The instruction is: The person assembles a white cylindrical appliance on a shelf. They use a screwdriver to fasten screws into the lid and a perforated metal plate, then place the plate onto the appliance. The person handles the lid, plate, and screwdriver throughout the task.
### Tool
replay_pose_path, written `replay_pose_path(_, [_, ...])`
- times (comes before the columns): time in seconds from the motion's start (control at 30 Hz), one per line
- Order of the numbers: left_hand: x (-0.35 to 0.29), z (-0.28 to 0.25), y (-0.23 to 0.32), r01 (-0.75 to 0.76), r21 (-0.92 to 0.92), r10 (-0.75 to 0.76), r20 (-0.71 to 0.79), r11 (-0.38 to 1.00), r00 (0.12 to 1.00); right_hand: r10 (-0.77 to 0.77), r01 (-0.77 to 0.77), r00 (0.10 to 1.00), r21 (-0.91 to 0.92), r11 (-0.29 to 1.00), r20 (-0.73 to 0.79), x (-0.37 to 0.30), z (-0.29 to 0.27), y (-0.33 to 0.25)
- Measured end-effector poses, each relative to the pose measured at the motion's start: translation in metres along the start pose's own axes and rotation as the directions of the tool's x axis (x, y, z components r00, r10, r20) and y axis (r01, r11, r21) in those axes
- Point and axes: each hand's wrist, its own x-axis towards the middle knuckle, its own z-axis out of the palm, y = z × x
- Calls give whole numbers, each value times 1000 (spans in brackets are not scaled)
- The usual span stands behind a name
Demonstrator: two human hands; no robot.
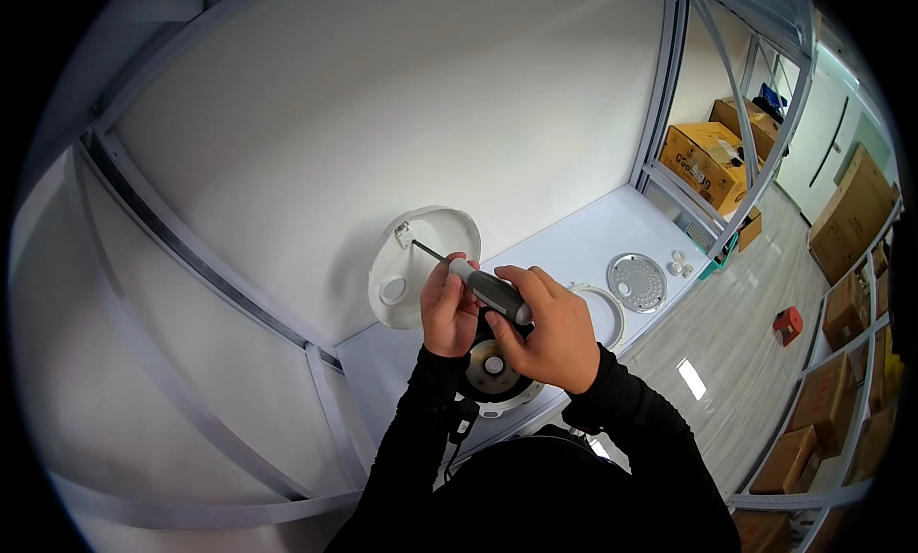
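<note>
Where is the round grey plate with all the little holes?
In the head view, the round grey plate lies on the right part of the white table, between the white ring and the small white pieces.

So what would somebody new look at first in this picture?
Probably the grey-handled screwdriver in the middle, held by the left fingers and right fingers, pointing at the oval white lid beyond. Next, maybe the bright red object on the floor at right.
</note>
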Motion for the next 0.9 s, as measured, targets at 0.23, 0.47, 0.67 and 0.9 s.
replay_pose_path(0.23, [-2, 8, 6, -27, 188, 51, -126, 982, 991, -55, 55, 998, -5, 998, 2, -2, -4, 4])
replay_pose_path(0.47, [-3, 3, 10, -81, 370, 175, -227, 925, 958, -95, 100, 994, 117, 988, -51, -12, -23, 30])
replay_pose_path(0.67, [-11, 25, 4, -10, 427, 133, -260, 904, 956, -164, 169, 986, 268, 948, -41, -25, -49, 70])
replay_pose_path(0.9, [-22, 70, -46, 252, 593, -43, -344, 765, 938, -125, 197, 959, 278, 940, -255, -58, -96, 158])
